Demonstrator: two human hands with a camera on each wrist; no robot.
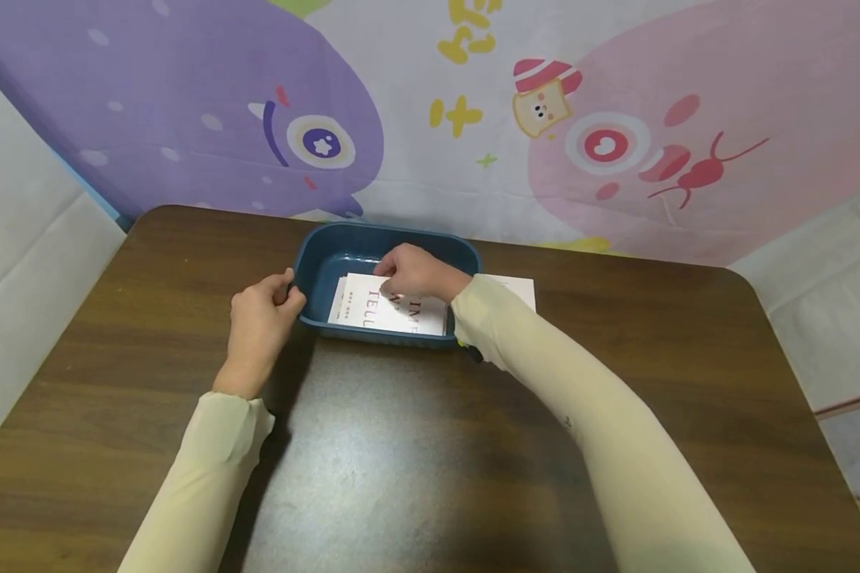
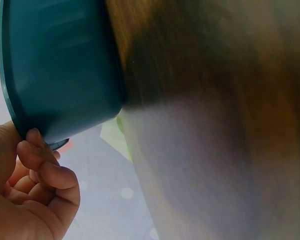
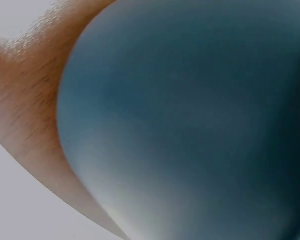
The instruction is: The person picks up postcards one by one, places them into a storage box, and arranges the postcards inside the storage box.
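A dark blue-green plastic basin (image 1: pixel 380 338) stands near the table's back edge. My left hand (image 1: pixel 261 318) pinches its left rim between thumb and fingers; the left wrist view shows the thumb at the rim and the other fingers (image 2: pixel 60 177) curled beside the wall. Inside the basin lies a white book (image 1: pixel 361 306) with large printed letters, part of "TELL" readable, over another white edge. My right hand (image 1: pixel 419 272) reaches in over the right rim and pinches the book at its far edge. In the right wrist view the basin wall (image 3: pixel 180 120) hides the fingers.
Another white printed item (image 1: pixel 519 290) shows past the basin's right end, partly behind the right sleeve. A small dark object (image 1: pixel 475 353) peeks out below that sleeve. Behind the brown wooden table (image 1: pixel 373 477) hangs a cartoon-printed cloth (image 1: pixel 430 167).
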